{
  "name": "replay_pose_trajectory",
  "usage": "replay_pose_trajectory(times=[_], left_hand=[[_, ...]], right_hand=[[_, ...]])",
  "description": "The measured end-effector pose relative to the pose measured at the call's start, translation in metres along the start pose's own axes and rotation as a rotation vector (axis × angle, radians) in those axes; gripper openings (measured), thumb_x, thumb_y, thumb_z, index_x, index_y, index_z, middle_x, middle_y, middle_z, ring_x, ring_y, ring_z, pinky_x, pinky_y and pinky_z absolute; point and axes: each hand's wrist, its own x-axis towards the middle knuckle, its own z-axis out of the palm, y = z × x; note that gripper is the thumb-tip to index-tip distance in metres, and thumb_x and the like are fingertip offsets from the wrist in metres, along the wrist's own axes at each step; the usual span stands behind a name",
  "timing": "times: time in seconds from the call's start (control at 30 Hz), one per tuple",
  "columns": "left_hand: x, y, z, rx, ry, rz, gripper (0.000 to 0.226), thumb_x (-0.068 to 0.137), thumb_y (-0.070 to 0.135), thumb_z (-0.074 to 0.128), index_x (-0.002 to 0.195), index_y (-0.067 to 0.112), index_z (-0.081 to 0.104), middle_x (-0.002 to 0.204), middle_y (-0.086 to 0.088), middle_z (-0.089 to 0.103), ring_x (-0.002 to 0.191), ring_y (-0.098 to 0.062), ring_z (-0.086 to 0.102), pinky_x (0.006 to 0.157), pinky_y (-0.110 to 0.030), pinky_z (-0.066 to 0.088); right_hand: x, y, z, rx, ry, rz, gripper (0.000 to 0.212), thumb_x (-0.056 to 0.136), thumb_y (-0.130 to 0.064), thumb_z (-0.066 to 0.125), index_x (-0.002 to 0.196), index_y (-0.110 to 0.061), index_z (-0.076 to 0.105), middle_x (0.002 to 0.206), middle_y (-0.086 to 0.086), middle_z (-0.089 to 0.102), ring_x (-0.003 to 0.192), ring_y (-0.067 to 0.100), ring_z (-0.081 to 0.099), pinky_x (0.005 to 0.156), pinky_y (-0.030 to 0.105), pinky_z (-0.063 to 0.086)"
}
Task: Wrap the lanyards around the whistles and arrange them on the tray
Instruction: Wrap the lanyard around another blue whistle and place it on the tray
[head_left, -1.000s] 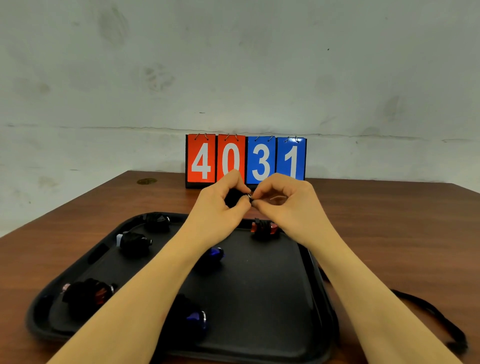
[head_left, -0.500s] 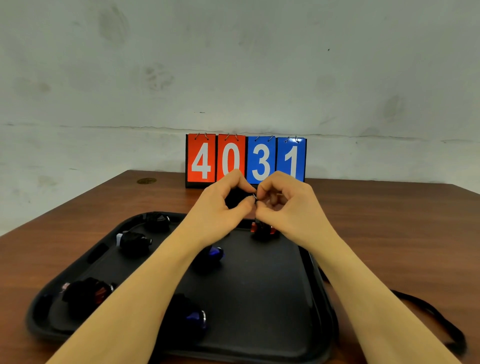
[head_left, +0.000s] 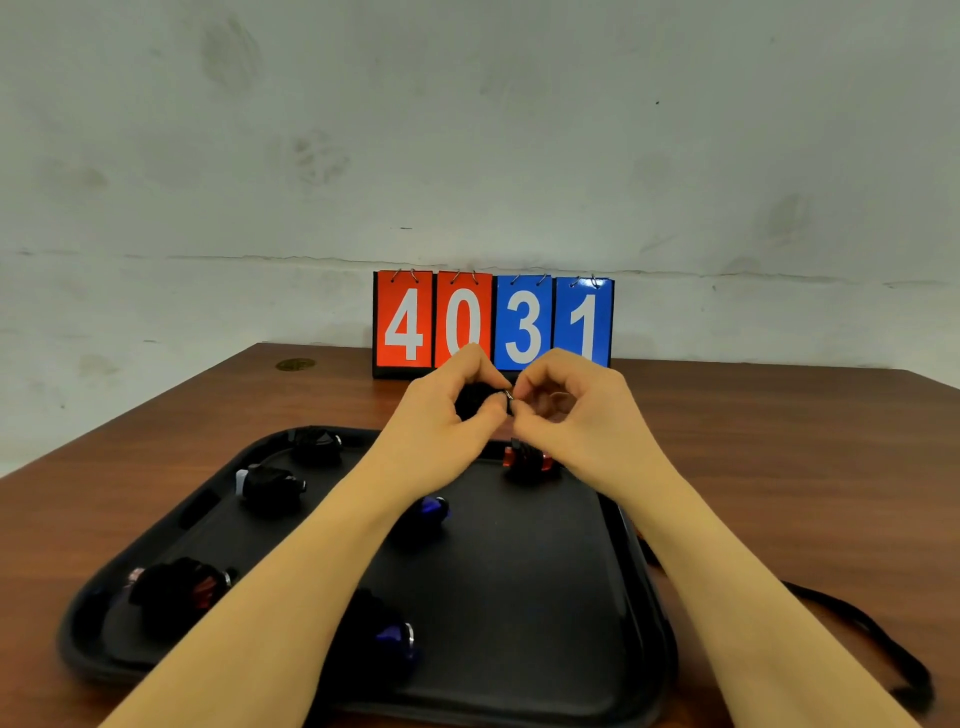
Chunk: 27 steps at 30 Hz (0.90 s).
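Brown wood-grain bench (head_left: 779, 467), abutting a pale wall at its far edge. Resting directly on it: one black tray (head_left: 519, 649), rounded corners, raised rim, occupying the near centre-left. At the far edge, centre, a flip scoreboard (head_left: 493, 322) stands upright, two red cards reading 4 and 0, two blue cards reading 3 and 1. A small round brass-coloured disc (head_left: 295, 364) is set in the surface at far left. A loose black lanyard (head_left: 872, 634) lies on the wood just right of the tray.

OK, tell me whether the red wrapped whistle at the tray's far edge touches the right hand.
Cannot tell. In the head view the right hand overlaps the red whistle, hiding any gap.
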Motion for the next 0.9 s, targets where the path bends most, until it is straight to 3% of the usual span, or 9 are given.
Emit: replay_pose_trajectory(times=[0.1, 0.2, 0.33, 0.43, 0.57, 0.7, 0.9], left_hand=[[-0.001, 0.002, -0.002, -0.044, -0.069, 0.01, 0.014, 0.089, 0.007, 0.053, 0.097, 0.019, 0.052, 0.094, 0.015, 0.058, 0.093, 0.01, 0.053, 0.074, -0.001, 0.042], [-0.002, 0.002, -0.001, -0.027, -0.148, 0.02, 0.027, 0.085, 0.004, 0.058, 0.104, 0.02, 0.049, 0.102, 0.012, 0.057, 0.099, 0.001, 0.055, 0.078, -0.004, 0.044], [-0.001, 0.001, -0.002, 0.063, -0.131, 0.029, 0.028, 0.085, 0.012, 0.062, 0.105, 0.022, 0.046, 0.099, 0.018, 0.054, 0.097, 0.001, 0.055, 0.078, -0.001, 0.042], [0.0, -0.001, -0.004, 0.099, -0.106, 0.03, 0.025, 0.086, 0.016, 0.062, 0.105, 0.021, 0.046, 0.097, 0.019, 0.052, 0.094, 0.002, 0.054, 0.077, 0.001, 0.041], [-0.001, 0.0, -0.002, 0.102, -0.12, 0.037, 0.024, 0.087, 0.013, 0.06, 0.103, 0.021, 0.044, 0.096, 0.018, 0.052, 0.091, 0.006, 0.054, 0.074, 0.001, 0.041], [0.0, -0.001, -0.001, 0.104, -0.105, 0.026, 0.023, 0.088, 0.013, 0.059, 0.103, 0.02, 0.043, 0.103, 0.015, 0.05, 0.089, 0.01, 0.052, 0.069, 0.003, 0.039], [0.001, -0.004, -0.001, 0.124, -0.092, 0.016, 0.023, 0.088, 0.014, 0.06, 0.103, 0.02, 0.044, 0.102, 0.012, 0.052, 0.086, 0.005, 0.053, 0.065, 0.003, 0.039]], right_hand=[[-0.001, -0.002, 0.003, -0.019, 0.055, -0.008, 0.022, 0.075, -0.004, 0.065, 0.072, -0.021, 0.052, 0.069, -0.006, 0.053, 0.062, 0.002, 0.048, 0.057, 0.012, 0.043], [0.0, -0.002, -0.001, 0.037, 0.097, 0.061, 0.024, 0.075, -0.003, 0.064, 0.069, -0.022, 0.051, 0.067, -0.003, 0.054, 0.06, 0.006, 0.05, 0.058, 0.015, 0.047], [0.001, -0.002, -0.004, 0.095, 0.056, 0.096, 0.022, 0.081, -0.008, 0.064, 0.072, -0.026, 0.053, 0.077, -0.002, 0.061, 0.079, 0.013, 0.058, 0.071, 0.022, 0.053], [0.002, -0.001, -0.002, 0.064, 0.044, 0.065, 0.021, 0.082, -0.009, 0.065, 0.076, -0.027, 0.054, 0.078, -0.006, 0.06, 0.075, 0.01, 0.058, 0.069, 0.018, 0.052], [0.001, 0.001, 0.004, -0.029, 0.093, 0.014, 0.021, 0.081, -0.007, 0.064, 0.097, -0.019, 0.062, 0.079, -0.008, 0.057, 0.069, 0.002, 0.054, 0.067, 0.008, 0.045], [0.003, 0.004, 0.01, -0.142, 0.149, -0.045, 0.016, 0.081, -0.007, 0.064, 0.095, -0.014, 0.069, 0.08, -0.014, 0.052, 0.075, -0.003, 0.054, 0.073, 0.003, 0.041], [0.003, 0.006, 0.013, -0.201, 0.181, -0.036, 0.004, 0.081, -0.013, 0.063, 0.081, -0.017, 0.061, 0.079, -0.011, 0.052, 0.074, 0.003, 0.053, 0.066, 0.017, 0.048]])
